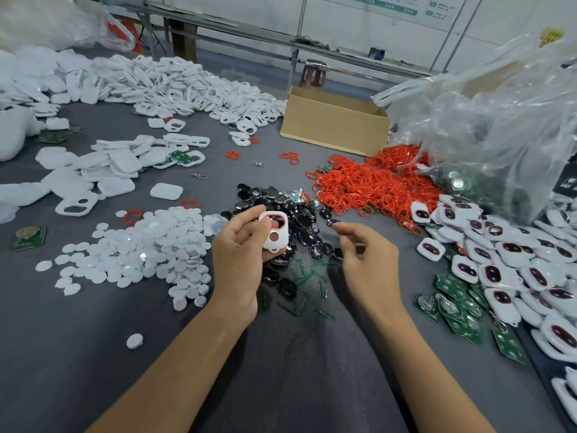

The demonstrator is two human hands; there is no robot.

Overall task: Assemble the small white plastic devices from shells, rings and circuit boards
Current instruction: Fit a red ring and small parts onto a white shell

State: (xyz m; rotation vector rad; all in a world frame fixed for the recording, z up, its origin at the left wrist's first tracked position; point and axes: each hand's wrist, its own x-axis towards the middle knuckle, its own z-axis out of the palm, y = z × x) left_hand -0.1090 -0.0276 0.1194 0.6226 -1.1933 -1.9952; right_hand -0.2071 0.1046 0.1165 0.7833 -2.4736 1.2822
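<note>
Here, near the middle of the frame, the left hand (240, 245) grips a white shell (274, 242), thumb pressed on its face and fingers curled behind; a red ring (285, 222) lines its upper opening. Just right of it, the right hand (368, 260) hovers with fingers curled, index tip at a small black piece (333, 222); whether it is pinched cannot be told. Beneath both lies a pile of black pieces (299, 214) on the grey table (281, 370). White discs (156, 245) spread to the left, a red ring heap (368, 185) sits upper right, and green circuit boards (452, 295) with assembled devices (499, 254) lie along the right edge. A cardboard box (334, 120) stands further up.
</note>
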